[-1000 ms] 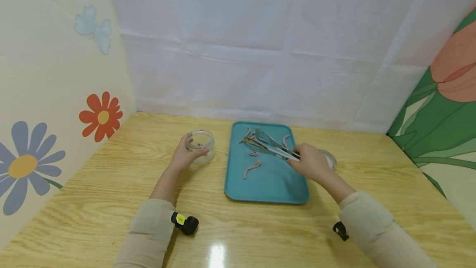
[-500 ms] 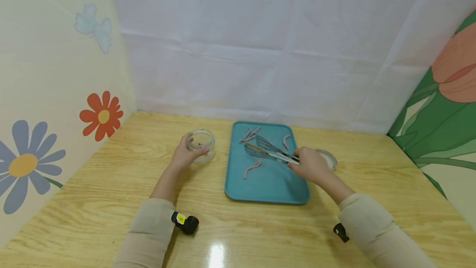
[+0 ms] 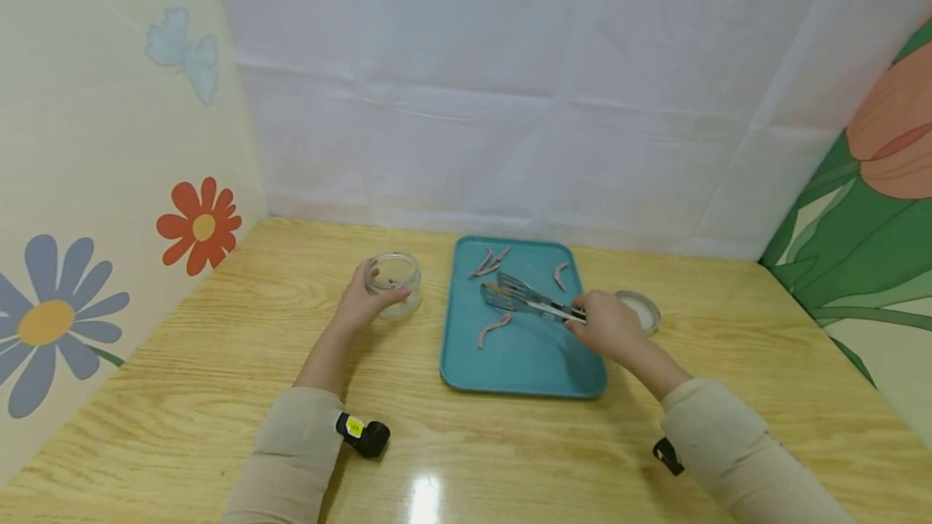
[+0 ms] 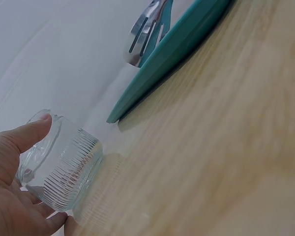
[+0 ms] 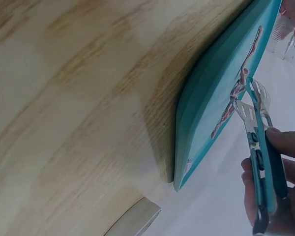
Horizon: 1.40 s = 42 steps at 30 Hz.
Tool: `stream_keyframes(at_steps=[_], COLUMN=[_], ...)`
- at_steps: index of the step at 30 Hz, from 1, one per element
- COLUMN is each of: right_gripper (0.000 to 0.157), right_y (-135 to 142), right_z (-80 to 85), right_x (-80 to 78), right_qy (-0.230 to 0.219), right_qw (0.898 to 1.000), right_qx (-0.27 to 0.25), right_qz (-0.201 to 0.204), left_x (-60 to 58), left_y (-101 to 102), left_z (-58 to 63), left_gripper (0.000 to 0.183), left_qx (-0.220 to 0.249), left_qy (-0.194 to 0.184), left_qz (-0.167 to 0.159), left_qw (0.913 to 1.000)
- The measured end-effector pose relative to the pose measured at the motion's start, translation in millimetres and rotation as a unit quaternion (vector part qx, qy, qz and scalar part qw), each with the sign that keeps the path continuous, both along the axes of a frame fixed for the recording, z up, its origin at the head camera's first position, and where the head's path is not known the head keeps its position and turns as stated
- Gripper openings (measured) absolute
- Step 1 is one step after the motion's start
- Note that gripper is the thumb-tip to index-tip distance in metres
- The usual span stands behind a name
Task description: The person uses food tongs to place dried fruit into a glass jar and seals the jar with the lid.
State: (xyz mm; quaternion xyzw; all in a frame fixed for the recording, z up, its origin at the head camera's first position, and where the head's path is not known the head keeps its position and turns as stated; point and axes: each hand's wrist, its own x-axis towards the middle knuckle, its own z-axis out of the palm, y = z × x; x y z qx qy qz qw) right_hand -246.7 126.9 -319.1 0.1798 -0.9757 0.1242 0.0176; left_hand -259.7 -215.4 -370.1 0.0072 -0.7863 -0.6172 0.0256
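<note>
My left hand (image 3: 359, 302) grips a clear glass jar (image 3: 400, 310) standing on the table, thumb and fingers around its rim. Vertical ribs mark the jar's wall (image 4: 71, 169), and a few small dark bits show inside. In my right hand (image 3: 610, 325) is a pair of metal tongs (image 3: 540, 303) with slotted heads. The heads are low over the middle of a blue tray (image 3: 527, 366), close together, and hide what lies under them. Pink worm-like strips lie on the tray: a wavy strip (image 3: 493, 330) nearest, a cluster (image 3: 488, 265) at the back left, and a bent strip (image 3: 560, 275) at the right.
A round lid-like disc (image 3: 644, 312) with a pale rim lies just right of the tray, beside my right wrist. White cloth (image 3: 466, 103) hangs behind the wooden table (image 3: 408, 427). Flower-printed panels stand at left and right.
The tongs have left the back-left strips for the tray's middle, and their heads have drawn together over where a small curled strip lay. The left hand and jar stay put.
</note>
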Motion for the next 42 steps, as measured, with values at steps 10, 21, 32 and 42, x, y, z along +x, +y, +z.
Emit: stream_keyframes(at_steps=[10, 21, 32, 42], right_gripper=[0.014, 0.015, 0.017, 0.013], right_y=[-2, -3, -2, -3], right_z=[-3.8, -8.7, -11.2, -5.8], right_x=[4.9, 6.9, 9.2, 5.6], right_qy=[0.025, 0.056, 0.070, 0.053], right_qw=[1.000, 0.998, 0.997, 0.998], right_qx=[0.005, 0.005, -0.005, -0.014], right_qz=[-0.011, -0.009, -0.011, -0.034], left_x=[-2.1, -1.3, 5.0, 1.4], left_y=[1, 0, 4, 3], left_z=[-1.6, -0.8, 9.2, 4.5], left_gripper=[0.091, 0.091, 0.089, 0.089], left_qx=[0.003, 0.006, 0.026, 0.022], left_qy=[0.007, 0.000, -0.007, -0.005], left_qz=[0.003, 0.000, -0.001, 0.002], left_qw=[1.0000, 1.0000, 0.9996, 0.9997])
